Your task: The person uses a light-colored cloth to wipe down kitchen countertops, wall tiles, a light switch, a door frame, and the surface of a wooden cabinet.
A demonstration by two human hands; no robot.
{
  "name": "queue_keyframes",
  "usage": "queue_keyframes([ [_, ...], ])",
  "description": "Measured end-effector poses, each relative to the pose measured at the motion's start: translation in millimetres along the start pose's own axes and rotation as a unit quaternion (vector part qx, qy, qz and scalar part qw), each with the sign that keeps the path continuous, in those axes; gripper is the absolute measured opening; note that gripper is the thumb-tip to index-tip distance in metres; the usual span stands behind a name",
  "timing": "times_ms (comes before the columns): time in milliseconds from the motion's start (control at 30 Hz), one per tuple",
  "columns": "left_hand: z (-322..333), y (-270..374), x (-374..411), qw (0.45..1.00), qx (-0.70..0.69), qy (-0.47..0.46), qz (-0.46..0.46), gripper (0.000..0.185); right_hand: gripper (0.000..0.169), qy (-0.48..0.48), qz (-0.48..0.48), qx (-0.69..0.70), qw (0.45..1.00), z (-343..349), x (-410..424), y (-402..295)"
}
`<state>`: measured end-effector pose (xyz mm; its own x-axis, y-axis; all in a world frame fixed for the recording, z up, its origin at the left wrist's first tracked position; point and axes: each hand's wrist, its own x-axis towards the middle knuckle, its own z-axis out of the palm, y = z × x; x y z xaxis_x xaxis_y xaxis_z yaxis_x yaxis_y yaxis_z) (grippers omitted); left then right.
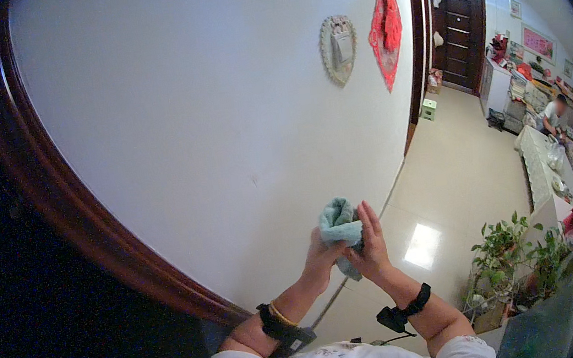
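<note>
A bunched, pale blue-green cloth (343, 232) is held up between my two hands, in front of the white wall (179, 138). My left hand (324, 257) grips its lower left side, with the thumb across the front. On the other side, my right hand (372, 243) presses against the cloth with its fingers pointing up and its palm turned inward. A loose end of the cloth hangs below the hands. Folds hide some of the left fingers.
A dark wooden door frame (105, 228) edges the wall at left. On the wall hang a heart-shaped switch surround (339, 51) and a red lace ornament (385, 32). Potted plants (507, 254) stand at right. Farther off, a person (555, 114) sits beyond a cloth-covered table (536, 159).
</note>
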<state>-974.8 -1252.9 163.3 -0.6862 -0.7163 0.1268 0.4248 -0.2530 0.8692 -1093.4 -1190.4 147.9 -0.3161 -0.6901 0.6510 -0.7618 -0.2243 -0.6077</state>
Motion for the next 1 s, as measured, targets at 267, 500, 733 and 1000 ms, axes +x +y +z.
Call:
queue_keyframes([
  [267, -12.3, 23.5, -14.0, 0.983, 0.044, 0.094, 0.151, 0.051, 0.065, 0.036, -0.286, 0.1, 0.953, 48.3, 22.9, -13.6],
  [500, -15.0, 85.5, -39.3, 0.908, 0.286, 0.03, 0.306, 0.056, 0.051, 0.169, -0.323, 0.227, 0.903, 29.6, 117.3, -39.5],
  [733, -15.5, 116.7, -30.1, 0.868, 0.235, 0.204, 0.387, 0.049, 0.061, 0.235, -0.334, 0.068, 0.91, 41.7, 227.8, -84.1],
  [1000, -17.9, 103.8, -37.0, 0.791, 0.303, 0.367, 0.384, 0.023, 0.048, 0.054, -0.536, 0.055, 0.841, 54.7, 157.3, -51.9],
])
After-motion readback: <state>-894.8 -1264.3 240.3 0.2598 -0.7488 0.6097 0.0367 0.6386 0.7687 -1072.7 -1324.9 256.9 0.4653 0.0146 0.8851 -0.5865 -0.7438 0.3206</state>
